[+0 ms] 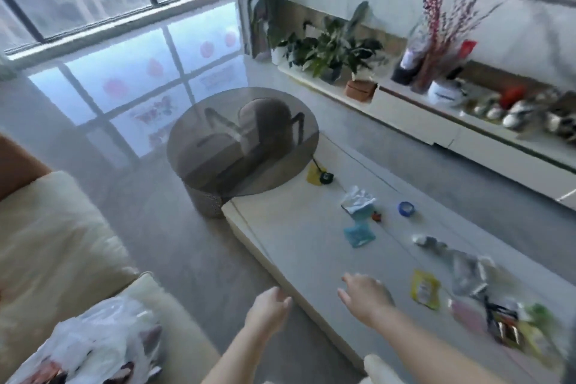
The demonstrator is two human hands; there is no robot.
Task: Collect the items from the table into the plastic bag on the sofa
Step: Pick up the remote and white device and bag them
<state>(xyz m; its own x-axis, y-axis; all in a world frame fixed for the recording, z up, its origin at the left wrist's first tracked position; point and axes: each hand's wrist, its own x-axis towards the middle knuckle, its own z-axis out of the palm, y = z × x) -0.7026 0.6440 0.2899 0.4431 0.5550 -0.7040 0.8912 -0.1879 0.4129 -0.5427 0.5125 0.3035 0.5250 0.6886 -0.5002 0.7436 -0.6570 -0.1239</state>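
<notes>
A white plastic bag (90,343) lies open on the cream sofa (46,243) at lower left. On the long pale table (296,246) lie a blue packet (359,234), crumpled white tissue (357,198), a blue tape roll (406,208), a yellow sachet (424,289), silver wrappers (466,271) and several blurred packets (511,324) at right. My right hand (366,295) hovers over the table's near part with fingers spread, empty. My left hand (268,309) hangs over the floor beside the table edge, fingers loosely curled, empty.
A round smoked-glass side table (243,140) overlaps the far end of the long table, with a yellow tape measure (321,176) near it. A low white cabinet (436,125) with plants and ornaments runs along the right wall. Glossy floor lies between sofa and table.
</notes>
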